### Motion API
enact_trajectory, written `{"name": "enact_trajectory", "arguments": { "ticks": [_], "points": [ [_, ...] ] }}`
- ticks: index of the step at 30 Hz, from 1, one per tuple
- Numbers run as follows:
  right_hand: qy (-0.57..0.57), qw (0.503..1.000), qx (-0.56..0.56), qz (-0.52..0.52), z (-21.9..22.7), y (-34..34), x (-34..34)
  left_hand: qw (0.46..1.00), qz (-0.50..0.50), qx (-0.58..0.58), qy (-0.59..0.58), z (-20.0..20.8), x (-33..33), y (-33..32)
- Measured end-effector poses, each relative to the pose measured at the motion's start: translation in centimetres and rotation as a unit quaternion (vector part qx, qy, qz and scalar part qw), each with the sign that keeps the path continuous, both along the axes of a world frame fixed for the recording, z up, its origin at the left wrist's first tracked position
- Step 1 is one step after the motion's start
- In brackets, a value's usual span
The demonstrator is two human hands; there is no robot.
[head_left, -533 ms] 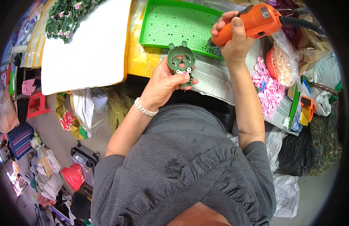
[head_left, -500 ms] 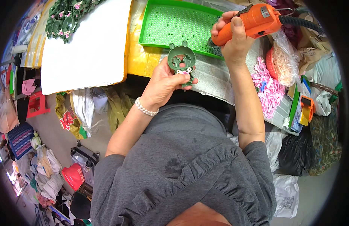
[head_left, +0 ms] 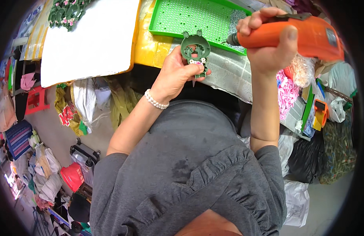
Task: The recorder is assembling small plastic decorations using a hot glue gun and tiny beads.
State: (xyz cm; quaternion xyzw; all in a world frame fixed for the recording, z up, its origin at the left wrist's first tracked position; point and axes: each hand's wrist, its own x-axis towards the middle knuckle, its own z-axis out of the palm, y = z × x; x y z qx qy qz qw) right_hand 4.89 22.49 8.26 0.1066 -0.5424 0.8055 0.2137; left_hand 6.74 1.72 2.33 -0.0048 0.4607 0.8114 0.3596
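My left hand [head_left: 179, 71] grips a dark green plastic toy shell [head_left: 195, 49] by its lower part. The shell has a round hollow head with two ears, and small white and pink pieces sit at its middle under my thumb. An orange electric screwdriver [head_left: 304, 37] is wrapped in my right hand [head_left: 270, 43]. Its dark bit end points left, over the near right edge of a green perforated tray [head_left: 190, 17]. Small grey metal screws [head_left: 238, 21] are heaped in the right end of that tray. Shell and screwdriver are apart.
A white board [head_left: 91, 43] lies at left, with several green toy parts [head_left: 66, 15] at its far corner. To the right are pink pieces [head_left: 285, 96], a bag of pale pieces [head_left: 302, 72] and an orange-yellow tape dispenser [head_left: 320, 114]. A red stool [head_left: 36, 100] stands on the floor.
My right hand has moved right with the screwdriver, which has turned so its rear end points lower right. The screws in the tray show more. My left hand sits slightly higher and farther right.
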Motion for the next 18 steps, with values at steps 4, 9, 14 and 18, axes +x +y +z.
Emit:
{"name": "enact_trajectory", "arguments": {
  "ticks": [4, 9, 14, 18],
  "points": [
    [0.046, 0.997, 0.019, 0.065, 0.8, -1.8, 2.0, 1.000, 0.005, 0.009, 0.007, -0.2, 0.0, 0.2],
    [0.041, 0.995, 0.028, 0.081, 0.1, -3.4, 3.3, 1.000, 0.005, 0.007, 0.010, -0.2, 0.2, 0.2],
    [0.008, 0.997, 0.046, 0.062, -0.6, -3.8, 3.3, 1.000, 0.009, 0.018, 0.012, -0.1, 0.1, 0.2],
    [-0.012, 0.997, 0.046, 0.055, -0.7, -4.2, 3.3, 1.000, 0.009, 0.014, 0.022, -0.2, 0.1, 0.2]
  ]
}}
